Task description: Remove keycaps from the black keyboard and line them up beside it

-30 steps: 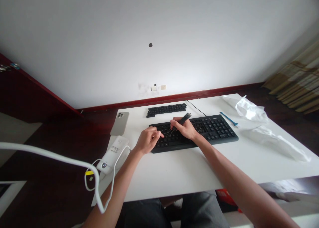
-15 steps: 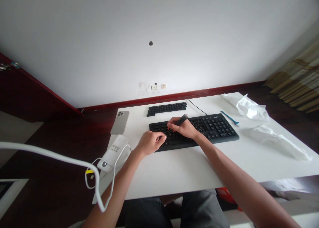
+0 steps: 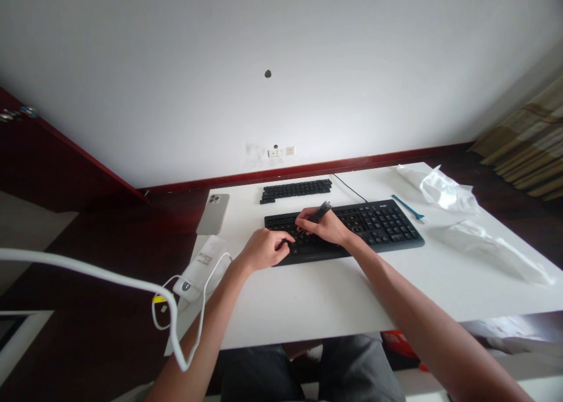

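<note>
In my right hand (image 3: 323, 225) is a keycap puller (image 3: 320, 212) with a black handle and thin wire at its lower end. The fingers are closed round it, and the wire is at the left part of a black keyboard (image 3: 387, 225). Some keycaps are off the keyboard's middle part, leaving bare sockets. My left hand (image 3: 266, 248) rests at the keyboard's left front, index finger stretched over the keys and thumb apart from it. Nothing shows between those fingers. Both hands hide part of the keys. Behind the keyboard, loose black keycaps (image 3: 297, 189) lie in rows.
The white table (image 3: 325, 302) carries a phone (image 3: 213, 213) and a white power strip (image 3: 200, 267) on the left. A white cable (image 3: 109, 278) crosses the near left. On the right lie a blue brush-like tool (image 3: 408, 207) and crumpled plastic bags (image 3: 448, 192).
My left index finger has stretched out, away from the thumb, over the keys. My right hand stays at almost the same spot with the keycap puller. The view has shifted slightly.
</note>
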`<state>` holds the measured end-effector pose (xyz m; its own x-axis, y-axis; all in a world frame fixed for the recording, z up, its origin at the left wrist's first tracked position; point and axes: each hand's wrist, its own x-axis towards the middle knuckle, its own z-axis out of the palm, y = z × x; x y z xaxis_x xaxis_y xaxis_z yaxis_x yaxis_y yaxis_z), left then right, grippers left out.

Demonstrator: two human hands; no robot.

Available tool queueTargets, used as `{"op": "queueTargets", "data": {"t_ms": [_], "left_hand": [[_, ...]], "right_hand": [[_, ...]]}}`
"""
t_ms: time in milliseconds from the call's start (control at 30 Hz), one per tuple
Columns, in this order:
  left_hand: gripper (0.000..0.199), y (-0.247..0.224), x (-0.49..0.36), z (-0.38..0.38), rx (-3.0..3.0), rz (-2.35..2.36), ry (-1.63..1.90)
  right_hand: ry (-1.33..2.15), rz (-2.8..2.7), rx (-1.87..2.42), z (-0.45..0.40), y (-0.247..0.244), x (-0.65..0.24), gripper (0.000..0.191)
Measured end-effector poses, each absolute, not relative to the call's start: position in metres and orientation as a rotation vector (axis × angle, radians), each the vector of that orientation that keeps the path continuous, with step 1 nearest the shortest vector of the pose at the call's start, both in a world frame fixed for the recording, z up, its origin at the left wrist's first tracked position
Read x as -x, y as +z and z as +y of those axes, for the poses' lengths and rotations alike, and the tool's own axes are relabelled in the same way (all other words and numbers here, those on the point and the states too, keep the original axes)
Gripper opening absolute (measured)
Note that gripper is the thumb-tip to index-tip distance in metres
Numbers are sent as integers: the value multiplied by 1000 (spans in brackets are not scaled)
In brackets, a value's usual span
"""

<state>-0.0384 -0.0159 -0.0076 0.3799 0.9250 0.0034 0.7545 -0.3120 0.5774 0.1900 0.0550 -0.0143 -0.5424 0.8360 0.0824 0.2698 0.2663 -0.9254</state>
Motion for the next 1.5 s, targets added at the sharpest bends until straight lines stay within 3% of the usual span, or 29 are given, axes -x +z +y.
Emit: {"op": "queueTargets", "data": {"t_ms": [533,800,1500], "left_hand": [[31,-5,40,-16,-2151,1420,463],[30,-5,41,-16,-2111,1404,469],[31,-8,44,-14,-2150,1487,486]], "right_hand": [[1305,-1943,1042,54,-13,-189,28],[1458,-1970,993,52,-11,-190,42],[1235,-2106,931,40,-3,-181,41]]}}
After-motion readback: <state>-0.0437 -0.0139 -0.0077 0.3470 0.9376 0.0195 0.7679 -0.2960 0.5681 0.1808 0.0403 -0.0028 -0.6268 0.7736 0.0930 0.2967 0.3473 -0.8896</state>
